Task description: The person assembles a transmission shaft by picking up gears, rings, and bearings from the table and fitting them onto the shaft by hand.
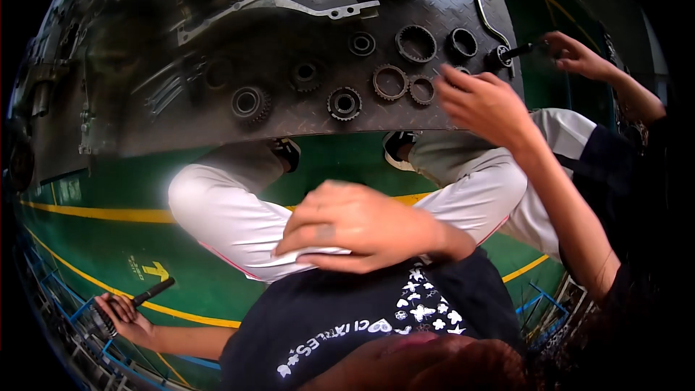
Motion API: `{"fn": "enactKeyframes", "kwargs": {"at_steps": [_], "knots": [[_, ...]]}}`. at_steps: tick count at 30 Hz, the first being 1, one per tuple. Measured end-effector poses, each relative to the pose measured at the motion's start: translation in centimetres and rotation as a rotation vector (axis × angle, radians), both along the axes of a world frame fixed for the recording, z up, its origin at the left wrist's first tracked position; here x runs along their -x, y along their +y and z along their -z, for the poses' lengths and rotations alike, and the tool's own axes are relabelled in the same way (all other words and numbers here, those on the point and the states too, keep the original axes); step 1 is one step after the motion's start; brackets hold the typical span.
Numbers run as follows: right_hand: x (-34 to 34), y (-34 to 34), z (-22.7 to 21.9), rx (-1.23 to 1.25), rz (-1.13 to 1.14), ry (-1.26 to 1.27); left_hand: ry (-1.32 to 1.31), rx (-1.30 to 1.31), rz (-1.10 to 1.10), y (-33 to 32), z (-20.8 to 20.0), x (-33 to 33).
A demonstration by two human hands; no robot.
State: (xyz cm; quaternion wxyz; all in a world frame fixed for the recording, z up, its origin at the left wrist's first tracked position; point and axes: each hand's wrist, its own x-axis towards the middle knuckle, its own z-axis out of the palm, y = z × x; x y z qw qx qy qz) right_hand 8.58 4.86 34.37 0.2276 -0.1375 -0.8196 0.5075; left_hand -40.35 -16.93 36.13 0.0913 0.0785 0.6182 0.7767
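Out at the lower left, my left hand (130,322) is closed around a dark shaft (154,291), whose lower end looks ridged beside my fingers. My right hand (355,228), slightly blurred, hovers over my lap with fingers stretched to the left and nothing visible in it. In front of me on the dark table (304,117) lie toothed gears (344,103) and a wider gear (250,103). Further right are a thick ring (415,43) and two thin toothed rings (391,82). What lies under my right palm is hidden.
At right, a co-worker's blurred hand (489,105) hangs over small rings. Their other hand (575,58) holds a black rod-like tool (525,51) at the table's corner. A bent metal tube (485,11) and a flat metal bracket (275,1) lie farther back. Yellow lines (108,211) cross the green floor.
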Motion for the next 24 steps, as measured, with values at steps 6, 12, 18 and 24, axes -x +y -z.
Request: {"fn": "enactKeyframes", "kwargs": {"at_steps": [6, 12, 18, 24], "knots": [[-3.1, 0.1, -9.2, -0.705, 0.451, -0.008, -0.130, 0.012, 0.214, -0.5, 4.0, -3.5], [-2.3, -5.5, -15.9, -0.827, 0.442, -0.170, 0.033, 0.074, 0.482, -1.5, 4.5, -4.1], [-7.6, -4.8, -15.7, -0.615, 0.285, -0.381, -0.008, -0.024, 0.648, -1.1, 7.6, -1.7], [-16.4, -3.6, -7.9, -0.256, 0.792, -0.654, 0.090, -0.075, 1.293, 5.8, 4.1, -10.4]]}}
